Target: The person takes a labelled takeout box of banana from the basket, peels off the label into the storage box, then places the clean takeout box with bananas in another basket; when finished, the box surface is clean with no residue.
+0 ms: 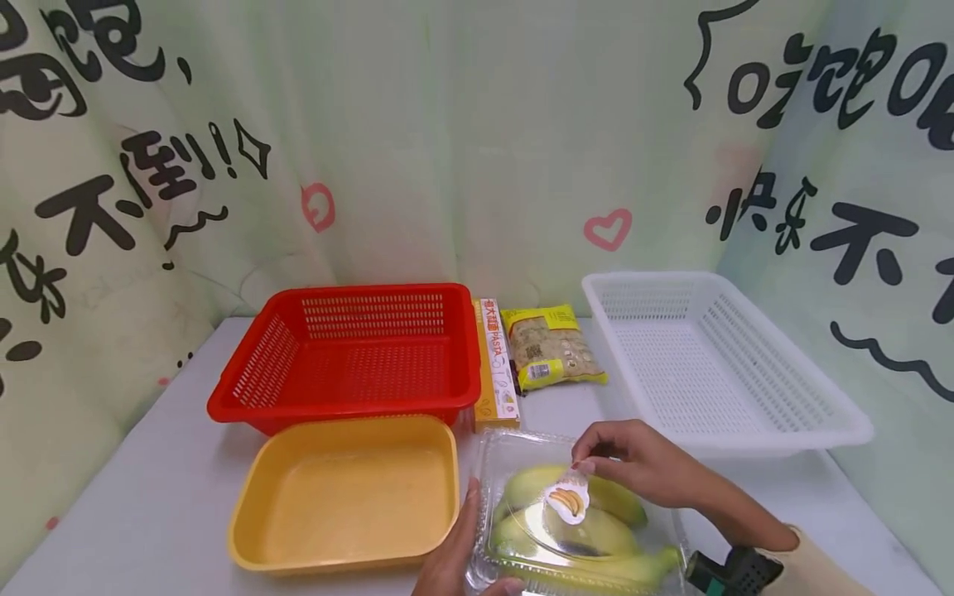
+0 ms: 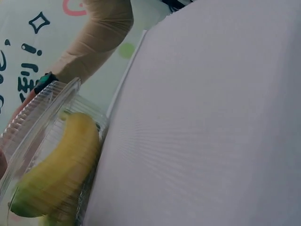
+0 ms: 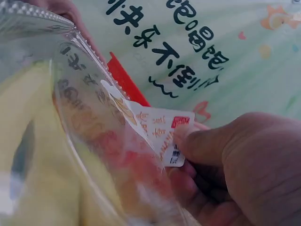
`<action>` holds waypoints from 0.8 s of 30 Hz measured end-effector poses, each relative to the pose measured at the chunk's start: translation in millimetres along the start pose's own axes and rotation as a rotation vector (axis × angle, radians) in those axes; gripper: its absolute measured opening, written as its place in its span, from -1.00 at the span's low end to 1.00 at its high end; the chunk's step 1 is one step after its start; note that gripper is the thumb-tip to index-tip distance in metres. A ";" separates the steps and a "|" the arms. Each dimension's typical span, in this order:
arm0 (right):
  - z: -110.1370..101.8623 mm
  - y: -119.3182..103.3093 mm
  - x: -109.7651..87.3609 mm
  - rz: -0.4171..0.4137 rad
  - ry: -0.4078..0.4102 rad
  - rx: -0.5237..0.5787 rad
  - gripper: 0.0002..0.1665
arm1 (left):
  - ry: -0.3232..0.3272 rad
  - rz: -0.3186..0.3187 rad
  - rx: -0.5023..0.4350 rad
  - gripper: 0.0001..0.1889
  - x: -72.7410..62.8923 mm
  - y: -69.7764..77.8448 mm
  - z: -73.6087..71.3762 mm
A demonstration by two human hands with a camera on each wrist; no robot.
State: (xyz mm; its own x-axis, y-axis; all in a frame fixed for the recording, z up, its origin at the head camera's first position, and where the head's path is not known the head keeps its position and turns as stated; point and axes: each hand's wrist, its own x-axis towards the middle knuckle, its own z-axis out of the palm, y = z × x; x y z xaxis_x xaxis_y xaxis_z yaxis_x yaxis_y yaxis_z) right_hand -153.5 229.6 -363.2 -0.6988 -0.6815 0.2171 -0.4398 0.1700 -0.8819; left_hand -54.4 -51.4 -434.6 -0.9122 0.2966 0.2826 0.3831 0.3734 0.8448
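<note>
A clear plastic clamshell box [image 1: 492, 463] with several yellow-green bananas [image 1: 551, 530] inside stands at the front of the table, its lid down. My left hand [image 1: 452, 546] holds the box at its left side, with the thumb at the front corner. Between thumb and fingers, my right hand [image 1: 633, 459] pinches the edge of a white banana sticker [image 3: 164, 136]. Part of that sticker stands up off the lid, while its lower part, with a banana picture, still lies against the plastic. In the left wrist view a banana [image 2: 61, 165] shows through the box wall.
Left of the box sits a yellow basin [image 1: 343, 497], with a red basket [image 1: 373, 356] behind it. A pasta box [image 1: 498, 364] and a yellow-ended bag [image 1: 555, 348] lie at the back middle. The white basket [image 1: 708, 356] is at the right. Printed curtains [image 1: 447, 149] hang behind.
</note>
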 end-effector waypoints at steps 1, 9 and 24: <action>-1.6 1.0 -1.5 -0.001 -0.013 0.076 -0.87 | -0.013 -0.010 -0.017 0.04 1.0 -0.1 -0.4; -8.8 3.5 -4.5 -0.102 -0.026 0.469 -0.71 | -0.018 -0.012 -0.070 0.04 7.3 -0.6 -3.9; -11.4 1.2 -7.8 -0.039 0.045 0.422 -0.62 | -0.033 -0.125 -0.198 0.07 8.4 6.0 -3.6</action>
State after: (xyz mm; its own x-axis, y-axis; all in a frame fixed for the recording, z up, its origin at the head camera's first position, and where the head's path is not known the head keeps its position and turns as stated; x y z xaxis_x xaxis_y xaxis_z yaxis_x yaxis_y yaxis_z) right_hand -155.1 243.2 -361.2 -0.7142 -0.6485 0.2635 -0.2033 -0.1681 -0.9646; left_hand -60.3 -49.8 -425.5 -0.9443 0.2885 0.1584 0.2291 0.2305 0.9457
